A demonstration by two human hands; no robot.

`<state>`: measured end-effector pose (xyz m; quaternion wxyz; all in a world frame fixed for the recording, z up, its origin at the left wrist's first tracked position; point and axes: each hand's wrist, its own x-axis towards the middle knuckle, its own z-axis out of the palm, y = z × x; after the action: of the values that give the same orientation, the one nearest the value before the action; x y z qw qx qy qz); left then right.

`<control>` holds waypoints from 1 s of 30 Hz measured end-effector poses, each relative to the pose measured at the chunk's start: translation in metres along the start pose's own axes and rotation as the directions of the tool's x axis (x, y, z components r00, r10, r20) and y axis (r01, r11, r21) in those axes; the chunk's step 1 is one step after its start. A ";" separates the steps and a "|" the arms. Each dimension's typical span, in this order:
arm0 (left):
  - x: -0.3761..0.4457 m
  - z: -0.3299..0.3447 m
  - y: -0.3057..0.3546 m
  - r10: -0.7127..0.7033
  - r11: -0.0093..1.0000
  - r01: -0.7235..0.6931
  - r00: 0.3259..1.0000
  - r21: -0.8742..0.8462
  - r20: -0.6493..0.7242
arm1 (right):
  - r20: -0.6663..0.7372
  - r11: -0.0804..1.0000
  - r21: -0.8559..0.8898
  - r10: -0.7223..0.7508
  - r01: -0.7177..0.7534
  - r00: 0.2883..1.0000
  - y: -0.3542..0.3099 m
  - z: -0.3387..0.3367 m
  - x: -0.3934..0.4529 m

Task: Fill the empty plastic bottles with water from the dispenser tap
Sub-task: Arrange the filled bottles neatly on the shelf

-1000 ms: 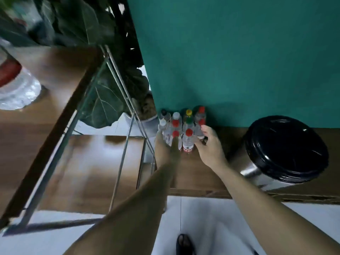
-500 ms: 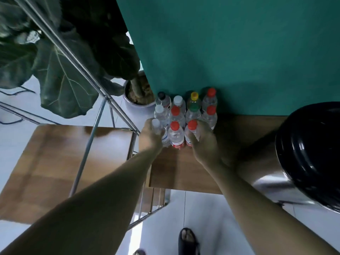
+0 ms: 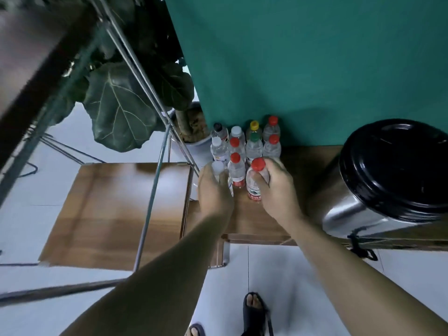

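Observation:
Several small clear plastic bottles [image 3: 254,147] with red, white, yellow, green and black caps stand in a tight cluster on a low wooden bench [image 3: 252,221], against a green wall. My left hand [image 3: 214,190] grips a white-capped bottle [image 3: 218,169] at the cluster's front left. My right hand [image 3: 276,187] grips a red-capped bottle [image 3: 254,183] at the front right, lifted slightly toward me. Between them stands another red-capped bottle [image 3: 236,169]. The steel water dispenser with a black lid [image 3: 392,170] sits on the bench at the right; its tap is not visible.
A metal-framed wooden table [image 3: 116,209] with slanting steel legs [image 3: 155,180] stands at the left. A potted plant with big dark leaves [image 3: 121,112] is behind it. My sandalled feet [image 3: 254,311] are on the white tiled floor.
The view has swung nearer to the bottles. Both hands have closed round the front bottles, and the right one has drawn its red-capped bottle out of the cluster.

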<state>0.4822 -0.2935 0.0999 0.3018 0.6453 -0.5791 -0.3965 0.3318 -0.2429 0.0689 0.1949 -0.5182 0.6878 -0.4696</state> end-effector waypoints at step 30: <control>-0.161 -0.456 0.255 0.747 0.527 -0.658 0.660 -0.537 -0.075 | -0.174 0.902 0.123 -0.391 0.414 0.904 -0.557 -0.098 -0.081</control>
<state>0.7433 -0.2039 0.5718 0.5496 0.2133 -0.6821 -0.4327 0.5845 -0.1392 0.5707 0.0833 -0.5968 0.5388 -0.5887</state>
